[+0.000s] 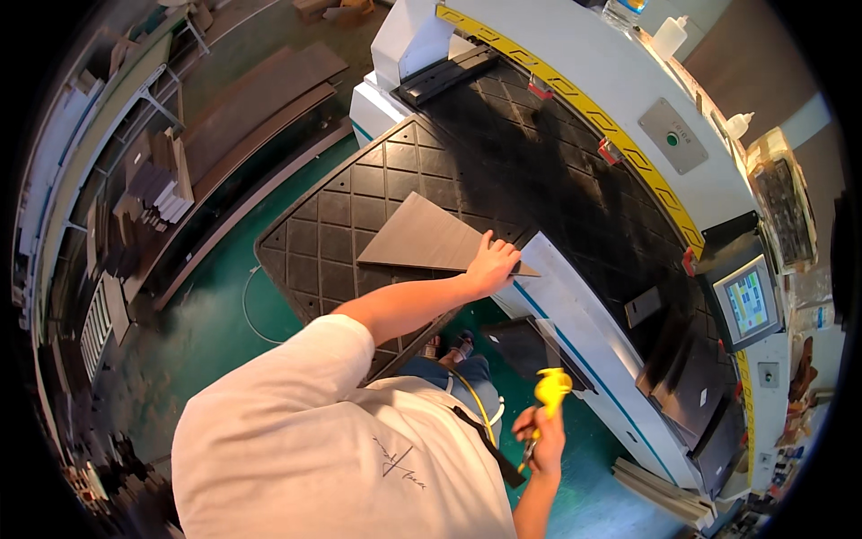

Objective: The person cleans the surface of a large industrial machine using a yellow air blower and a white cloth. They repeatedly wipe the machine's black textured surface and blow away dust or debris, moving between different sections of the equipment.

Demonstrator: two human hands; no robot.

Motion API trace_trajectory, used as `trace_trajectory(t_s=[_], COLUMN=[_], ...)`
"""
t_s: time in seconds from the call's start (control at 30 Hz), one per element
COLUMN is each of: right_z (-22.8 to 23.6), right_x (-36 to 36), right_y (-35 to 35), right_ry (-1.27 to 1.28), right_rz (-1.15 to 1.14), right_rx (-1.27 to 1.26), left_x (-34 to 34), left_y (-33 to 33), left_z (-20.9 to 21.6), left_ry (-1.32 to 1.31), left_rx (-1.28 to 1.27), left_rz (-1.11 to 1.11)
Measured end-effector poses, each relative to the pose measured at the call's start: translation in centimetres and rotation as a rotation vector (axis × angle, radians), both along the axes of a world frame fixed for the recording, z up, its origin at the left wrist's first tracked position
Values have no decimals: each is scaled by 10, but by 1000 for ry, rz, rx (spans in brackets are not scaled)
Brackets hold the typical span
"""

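A brown wood-look panel (422,235) lies over the black quilted pad, its visible face tapering to a point on the right. My left hand (492,265) is closed on the panel's right end, beside the white machine edge. Lower right, my right hand (543,442) is closed round a hand tool with a bright yellow head (553,386); its exact kind cannot be made out. A thin yellow hose or cord (470,395) runs over my lap.
The black padded bed (337,211) spans the middle, bordered by a white machine with a yellow strip (575,94). A touchscreen (747,301) stands at right. Dark panels (687,386) rest below it. Stacked boards (242,117) lie at left above the green floor (242,314).
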State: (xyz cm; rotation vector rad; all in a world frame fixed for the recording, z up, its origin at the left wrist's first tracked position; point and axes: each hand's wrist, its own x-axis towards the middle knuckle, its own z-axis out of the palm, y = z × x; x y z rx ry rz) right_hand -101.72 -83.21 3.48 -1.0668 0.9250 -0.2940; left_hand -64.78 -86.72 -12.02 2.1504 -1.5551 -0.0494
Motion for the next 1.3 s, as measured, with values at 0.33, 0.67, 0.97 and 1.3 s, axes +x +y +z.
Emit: trace_trajectory(t_s=[0.33, 0.67, 0.97, 1.3], right_z=[40, 20, 54, 43], right_x=[95, 142, 233, 196], right_y=[-19, -38, -41, -49], right_ry=[-95, 568, 378, 227], right_rz=[455, 710, 929, 771], right_rx=[89, -824, -614, -263], left_x=[203, 195, 160, 132], left_y=[63, 212, 266, 228], left_z=[168, 11, 30, -2], left_ry=[586, 1528, -77, -28], left_rx=[-503, -380, 28, -108], left_rz=[475, 778, 389, 480])
